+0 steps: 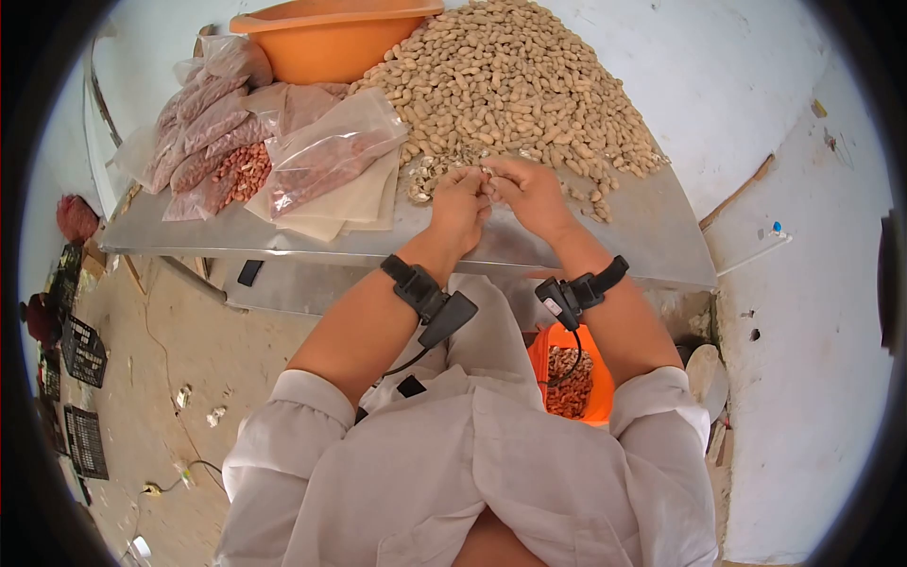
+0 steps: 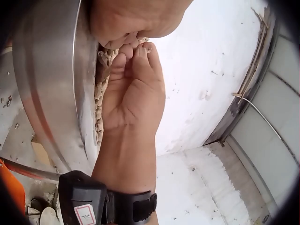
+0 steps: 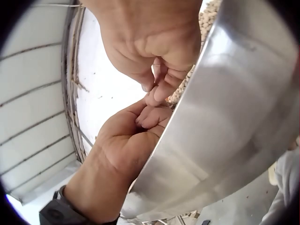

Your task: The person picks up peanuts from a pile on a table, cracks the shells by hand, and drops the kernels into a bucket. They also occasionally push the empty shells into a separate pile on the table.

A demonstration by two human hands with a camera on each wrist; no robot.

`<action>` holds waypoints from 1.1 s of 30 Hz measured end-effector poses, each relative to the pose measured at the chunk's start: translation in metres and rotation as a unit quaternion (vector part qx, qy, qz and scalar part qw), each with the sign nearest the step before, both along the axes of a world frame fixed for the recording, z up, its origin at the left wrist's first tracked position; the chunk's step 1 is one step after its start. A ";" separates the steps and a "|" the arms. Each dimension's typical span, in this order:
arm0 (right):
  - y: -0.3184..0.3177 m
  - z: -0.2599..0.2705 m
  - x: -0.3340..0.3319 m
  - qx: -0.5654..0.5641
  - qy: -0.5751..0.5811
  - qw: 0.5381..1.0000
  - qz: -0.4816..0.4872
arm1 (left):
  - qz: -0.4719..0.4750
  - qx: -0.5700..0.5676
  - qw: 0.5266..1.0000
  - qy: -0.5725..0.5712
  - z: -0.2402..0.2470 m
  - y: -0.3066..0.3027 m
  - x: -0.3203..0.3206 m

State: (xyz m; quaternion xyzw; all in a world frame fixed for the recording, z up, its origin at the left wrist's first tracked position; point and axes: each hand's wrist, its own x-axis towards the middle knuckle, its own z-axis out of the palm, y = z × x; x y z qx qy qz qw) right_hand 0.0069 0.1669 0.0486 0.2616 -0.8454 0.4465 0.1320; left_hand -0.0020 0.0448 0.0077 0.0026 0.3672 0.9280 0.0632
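Observation:
My left hand (image 1: 458, 208) and right hand (image 1: 534, 197) meet fingertip to fingertip above the table's front edge, before a heap of unshelled peanuts (image 1: 515, 80). Between their fingertips they pinch a peanut (image 1: 487, 173), mostly hidden by the fingers. In the left wrist view the right hand (image 2: 133, 96) shows its palm, with thumb and forefinger pressed together and the other fingers curled. The right wrist view has the left hand (image 3: 131, 140) with curled fingers, touching the right fingertips. Broken shells (image 1: 430, 178) lie just beyond the left hand.
Bags of shelled peanuts (image 1: 203, 118) and a flatter clear bag (image 1: 331, 156) lie on the metal table (image 1: 652, 236) to the left. An orange basin (image 1: 331, 42) stands behind them. Below, an orange bucket (image 1: 597, 402) holds reddish-brown pieces. Black crates (image 1: 85, 350) stand far left.

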 end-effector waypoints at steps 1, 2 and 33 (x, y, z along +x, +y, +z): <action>-0.002 0.004 0.001 0.060 0.044 0.997 -0.005 | -0.008 0.030 0.999 -0.010 0.000 -0.002 0.000; -0.003 0.006 -0.002 0.111 0.108 0.988 0.000 | -0.015 0.060 0.998 -0.020 -0.001 -0.004 0.000; -0.010 0.020 -0.016 0.249 0.246 0.932 0.089 | -0.100 0.153 0.983 -0.024 -0.012 -0.014 -0.012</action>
